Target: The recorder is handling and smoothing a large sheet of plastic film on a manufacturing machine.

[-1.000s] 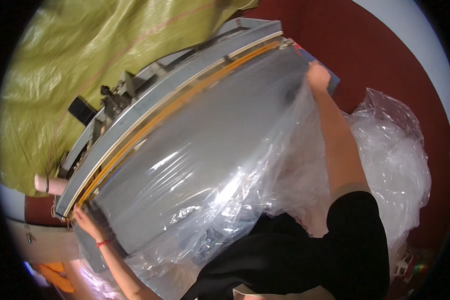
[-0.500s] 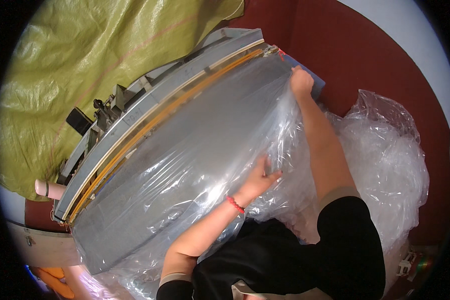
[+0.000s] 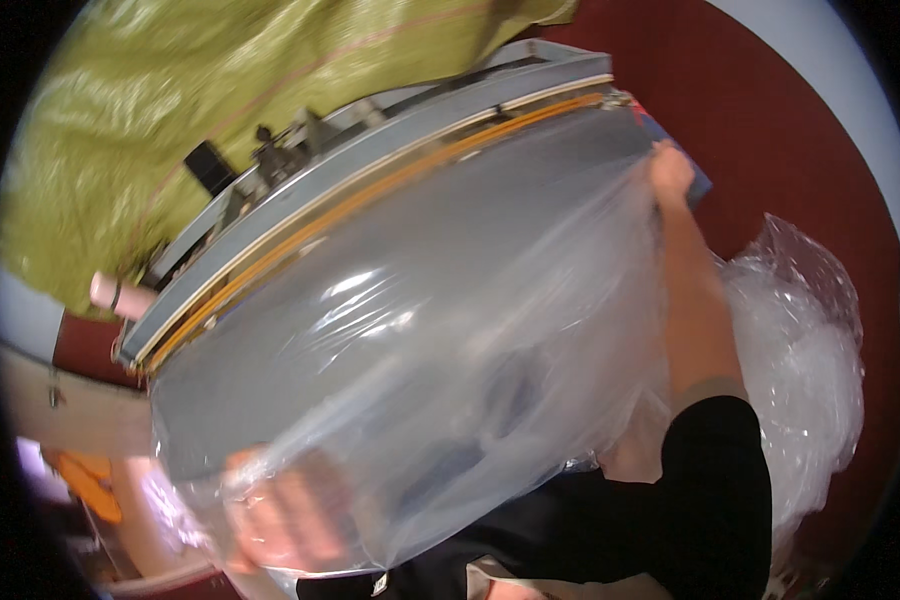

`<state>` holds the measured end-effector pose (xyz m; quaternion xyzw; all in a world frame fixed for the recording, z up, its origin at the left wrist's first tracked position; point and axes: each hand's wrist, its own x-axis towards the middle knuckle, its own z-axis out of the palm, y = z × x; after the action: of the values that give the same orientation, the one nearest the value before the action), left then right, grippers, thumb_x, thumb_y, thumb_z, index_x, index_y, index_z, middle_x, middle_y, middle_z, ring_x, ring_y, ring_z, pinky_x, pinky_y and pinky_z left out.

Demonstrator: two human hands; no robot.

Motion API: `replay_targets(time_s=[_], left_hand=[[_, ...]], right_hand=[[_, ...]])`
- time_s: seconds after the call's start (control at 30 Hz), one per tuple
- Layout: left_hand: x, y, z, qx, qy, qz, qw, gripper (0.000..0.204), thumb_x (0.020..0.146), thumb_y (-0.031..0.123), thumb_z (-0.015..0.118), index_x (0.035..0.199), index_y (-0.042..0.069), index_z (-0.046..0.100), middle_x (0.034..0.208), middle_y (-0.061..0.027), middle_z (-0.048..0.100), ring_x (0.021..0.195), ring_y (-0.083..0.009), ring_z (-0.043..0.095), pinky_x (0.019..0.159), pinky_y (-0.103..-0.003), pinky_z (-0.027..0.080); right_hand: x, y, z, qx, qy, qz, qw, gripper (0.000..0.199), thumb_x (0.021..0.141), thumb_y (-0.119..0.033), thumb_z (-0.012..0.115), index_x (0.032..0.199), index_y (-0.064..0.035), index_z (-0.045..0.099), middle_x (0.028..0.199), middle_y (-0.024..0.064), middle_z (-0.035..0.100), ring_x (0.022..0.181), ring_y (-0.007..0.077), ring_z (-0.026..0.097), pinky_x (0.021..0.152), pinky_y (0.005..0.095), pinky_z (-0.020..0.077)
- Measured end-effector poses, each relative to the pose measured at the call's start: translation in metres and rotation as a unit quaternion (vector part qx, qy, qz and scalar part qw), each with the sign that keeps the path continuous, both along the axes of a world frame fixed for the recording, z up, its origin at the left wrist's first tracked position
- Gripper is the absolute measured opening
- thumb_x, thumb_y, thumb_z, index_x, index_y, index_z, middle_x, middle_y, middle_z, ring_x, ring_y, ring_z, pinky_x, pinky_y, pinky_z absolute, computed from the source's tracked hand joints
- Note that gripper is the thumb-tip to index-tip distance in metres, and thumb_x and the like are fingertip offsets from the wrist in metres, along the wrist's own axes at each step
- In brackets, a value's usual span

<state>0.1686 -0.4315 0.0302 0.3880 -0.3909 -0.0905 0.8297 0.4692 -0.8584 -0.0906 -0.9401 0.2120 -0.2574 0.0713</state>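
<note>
A sheet of clear plastic film [image 3: 450,350] stretches over the grey flat top of a long machine [image 3: 260,215]. At the machine's right end, my right hand [image 3: 673,175] is closed on the film's edge, arm reaching far forward. My left hand [image 3: 285,515] is low at the near left, seen through the film and smeared by motion; whether its fingers grip anything does not show. The film hangs in front of my black shirt, its near edge lifted. An orange strip [image 3: 370,190] and a pale strip run along the machine's far side.
Crumpled clear plastic [image 3: 800,380] is heaped at the right. A yellow-green woven sheet [image 3: 270,70] covers the area beyond the machine. A dark phone-like rectangle [image 3: 210,168] stands on the far rail, and a pink cylinder [image 3: 120,297] is at the left end. Orange items [image 3: 90,485] lie lower left.
My left hand has swung from the middle to the lower left, and the film now spreads wider toward me. My right hand keeps the far right edge. The view has shifted.
</note>
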Motion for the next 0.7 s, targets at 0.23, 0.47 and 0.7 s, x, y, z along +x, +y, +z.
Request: replay_targets(time_s=[0.23, 0.47, 0.7], left_hand=[[-0.089, 0.131, 0.021, -0.122, 0.027, 0.502, 0.856, 0.022, 0.078, 0.019, 0.062, 0.095, 0.005, 0.06, 0.093, -0.0055, 0.061, 0.089, -0.0212, 0.057, 0.082, -0.034, 0.044], [-0.2, 0.377, 0.043, -0.069, 0.045, 0.796, 0.599, 0.021, 0.082, 0.019, 0.058, 0.099, 0.006, 0.059, 0.088, -0.0035, 0.061, 0.081, -0.0124, 0.058, 0.076, -0.027, 0.048], [-0.08, 0.276, 0.071, 0.418, -0.158, 0.846, 0.292, 0.022, 0.086, 0.016, 0.051, 0.102, 0.002, 0.054, 0.109, -0.0101, 0.054, 0.102, -0.0229, 0.05, 0.094, -0.032, 0.034]], right_hand=[[0.003, 0.001, 0.002, 0.019, 0.024, -0.005, 1.0, 0.031, 0.088, -0.032, 0.036, 0.097, -0.0123, 0.058, 0.095, 0.0163, 0.06, 0.09, 0.0342, 0.056, 0.074, 0.0456, 0.0433], [0.002, 0.003, 0.0, -0.037, 0.02, 0.005, 0.999, 0.034, 0.089, -0.032, 0.035, 0.095, -0.0071, 0.056, 0.09, 0.0194, 0.06, 0.086, 0.0383, 0.055, 0.071, 0.047, 0.0425], [0.0, -0.015, -0.001, -0.057, 0.042, -0.031, 0.997, 0.035, 0.089, -0.033, 0.034, 0.096, -0.0046, 0.053, 0.091, 0.0208, 0.058, 0.086, 0.0392, 0.055, 0.07, 0.0484, 0.0422]])
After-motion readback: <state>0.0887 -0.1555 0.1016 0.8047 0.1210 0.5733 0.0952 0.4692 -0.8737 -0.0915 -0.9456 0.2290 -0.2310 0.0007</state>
